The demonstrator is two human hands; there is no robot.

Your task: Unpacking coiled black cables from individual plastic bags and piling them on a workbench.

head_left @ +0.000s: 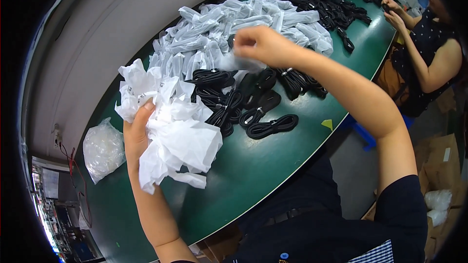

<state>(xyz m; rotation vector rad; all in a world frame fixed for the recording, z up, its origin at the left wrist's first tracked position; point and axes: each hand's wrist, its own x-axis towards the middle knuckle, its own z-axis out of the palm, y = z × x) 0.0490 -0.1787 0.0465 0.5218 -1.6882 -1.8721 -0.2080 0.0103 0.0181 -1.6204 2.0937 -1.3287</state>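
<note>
A loose bunch of crumpled white plastic bags [183, 139] is gripped in my left hand [141, 119], with the thumb pressed on it. My right hand [265, 46] hangs over the far pile, its fingers curled and smeared by motion. Just below those fingers is a blurred whitish thing [239, 62] that I cannot make out. Beneath and nearer lie several coiled black cables [271, 126] with pale ties. Behind them rises a heap of white translucent bags [195, 39] with dark contents showing through.
On the green table [243, 175] a clear bag of pale contents [103, 148] sits at the left. More black cables [312, 2] cover the far end. A co-worker [429, 53] at the right holds something dark. Cardboard boxes [441, 160] stand at the lower right.
</note>
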